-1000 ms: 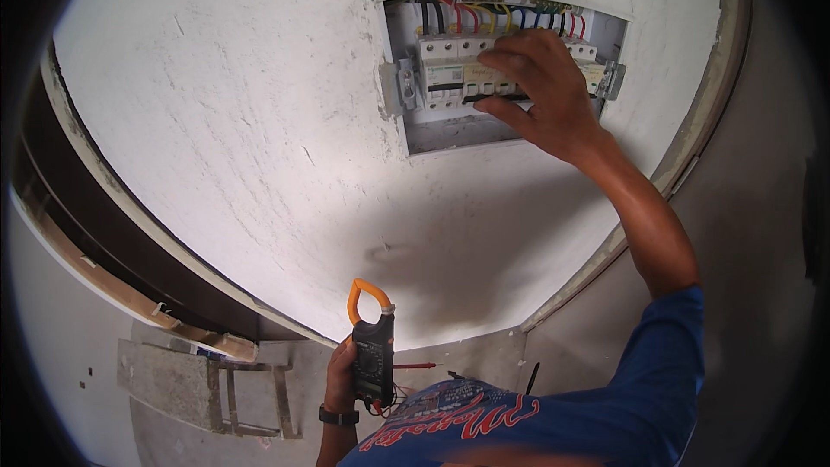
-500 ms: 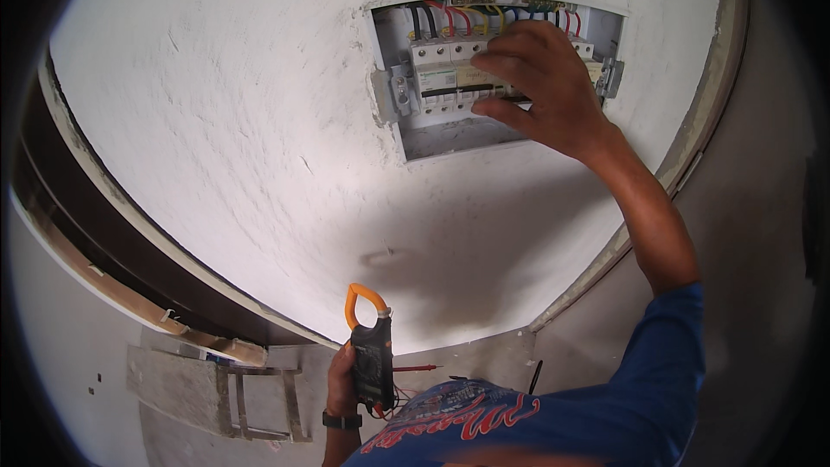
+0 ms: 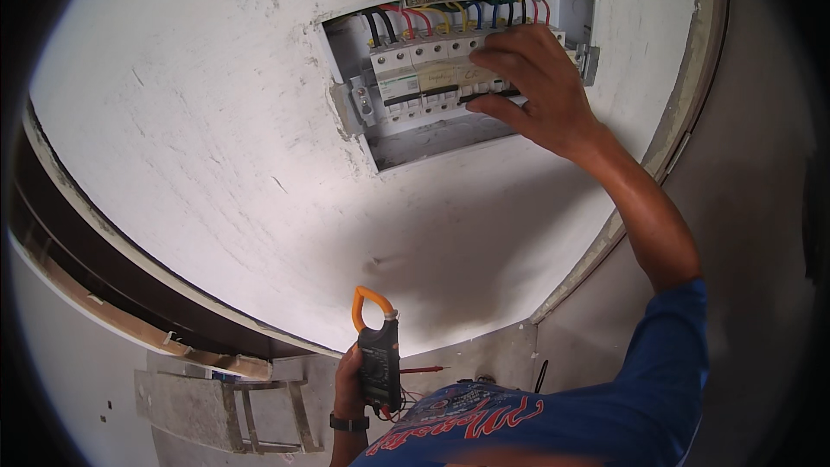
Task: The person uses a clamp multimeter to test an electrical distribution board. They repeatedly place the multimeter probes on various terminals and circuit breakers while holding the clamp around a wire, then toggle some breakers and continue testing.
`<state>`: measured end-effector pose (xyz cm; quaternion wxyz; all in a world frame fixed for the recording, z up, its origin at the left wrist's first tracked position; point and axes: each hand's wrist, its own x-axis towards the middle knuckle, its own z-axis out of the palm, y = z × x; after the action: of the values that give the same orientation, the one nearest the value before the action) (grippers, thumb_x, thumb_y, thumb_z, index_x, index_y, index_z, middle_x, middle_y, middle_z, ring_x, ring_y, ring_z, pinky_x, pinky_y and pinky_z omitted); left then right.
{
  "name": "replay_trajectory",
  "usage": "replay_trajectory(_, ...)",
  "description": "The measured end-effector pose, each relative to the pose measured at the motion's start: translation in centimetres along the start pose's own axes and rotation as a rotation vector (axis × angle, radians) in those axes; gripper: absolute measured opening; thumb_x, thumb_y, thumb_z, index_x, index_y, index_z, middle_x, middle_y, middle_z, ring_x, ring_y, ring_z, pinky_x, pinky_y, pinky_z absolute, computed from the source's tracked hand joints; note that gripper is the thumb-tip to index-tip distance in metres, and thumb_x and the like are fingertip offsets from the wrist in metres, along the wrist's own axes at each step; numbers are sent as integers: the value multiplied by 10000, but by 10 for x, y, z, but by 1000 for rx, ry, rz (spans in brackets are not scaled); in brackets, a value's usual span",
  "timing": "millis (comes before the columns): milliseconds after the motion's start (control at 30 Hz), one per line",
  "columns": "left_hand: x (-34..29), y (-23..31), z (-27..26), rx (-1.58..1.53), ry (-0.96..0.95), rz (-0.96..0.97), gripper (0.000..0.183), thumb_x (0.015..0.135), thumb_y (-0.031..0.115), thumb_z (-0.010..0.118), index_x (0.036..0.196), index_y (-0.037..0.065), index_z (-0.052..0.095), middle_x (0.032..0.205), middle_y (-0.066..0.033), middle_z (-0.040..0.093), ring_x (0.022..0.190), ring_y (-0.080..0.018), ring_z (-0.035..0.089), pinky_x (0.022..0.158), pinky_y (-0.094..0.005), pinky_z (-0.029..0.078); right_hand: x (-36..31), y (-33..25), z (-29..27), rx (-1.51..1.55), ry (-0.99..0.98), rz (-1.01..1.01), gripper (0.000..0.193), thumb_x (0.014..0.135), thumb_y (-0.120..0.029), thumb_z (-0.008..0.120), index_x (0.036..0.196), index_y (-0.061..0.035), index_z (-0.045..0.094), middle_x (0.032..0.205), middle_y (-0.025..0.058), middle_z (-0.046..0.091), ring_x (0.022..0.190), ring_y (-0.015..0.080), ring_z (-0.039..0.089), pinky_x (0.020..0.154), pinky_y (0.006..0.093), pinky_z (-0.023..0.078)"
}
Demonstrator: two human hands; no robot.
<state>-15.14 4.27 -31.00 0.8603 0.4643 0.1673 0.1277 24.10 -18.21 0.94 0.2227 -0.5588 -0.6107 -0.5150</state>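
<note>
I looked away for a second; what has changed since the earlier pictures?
The view shifted, so the electrical panel sits further left in the picture. Against the breakers, the right hand now appears further right, uncovering more of them. Nothing was visibly taken hold of or let go: the left hand still holds the clamp meter.

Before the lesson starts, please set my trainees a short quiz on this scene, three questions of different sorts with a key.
1. Which hand holds the meter?
2. True or false: the meter's orange loop is around a wire.
3. Fill the gap: the right hand is raised in front of the ____.

Key:
1. The left hand.
2. False; only wall shows through the loop.
3. Breakers.
</note>
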Motion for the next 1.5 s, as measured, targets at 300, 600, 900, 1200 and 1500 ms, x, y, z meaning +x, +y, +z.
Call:
replay_trajectory(300,0,-5,3,-10,7,33,627,1072,512,547,1379,-34,559,1110,-198,743,906,-234,774,789,-342,658,8,6,-2,-8,-29,-16,454,758,-287,914,1123,-73,750,1125,84,691,1099,288,619,929,423,551)
replay_trajectory(600,-3,1,6,30,0,15,633,1066,510,562,1374,-43,564,1120,-202,741,915,-238,774,795,-349,661,-12,5,-14,-80,51,38,583,717,-305,940,1221,-101,729,1283,59,643,1198,294,586,1009,469,539)
replay_trajectory(900,13,-3,18,-33,-50,-20,599,1070,477,573,1373,-39,565,1132,-217,741,926,-264,781,801,-367,667,-14,14,-17,22,25,52,446,779,-245,907,1150,-65,737,1198,77,671,1145,288,603,972,418,550)
replay_trajectory(1200,16,-3,21,-43,-96,-41,593,1075,463,570,1392,-37,544,1149,-222,736,940,-276,781,806,-375,671,-7,25,-20,7,-11,1,374,800,-260,891,1092,-66,761,1083,41,712,1072,256,635,925,412,570)
replay_trajectory(1500,15,-8,11,-17,-68,-34,602,1071,475,574,1400,-27,545,1160,-222,733,956,-277,778,815,-385,670,-33,26,-34,-105,6,117,582,726,-289,932,1243,-97,746,1328,60,654,1255,275,578,1056,407,555)
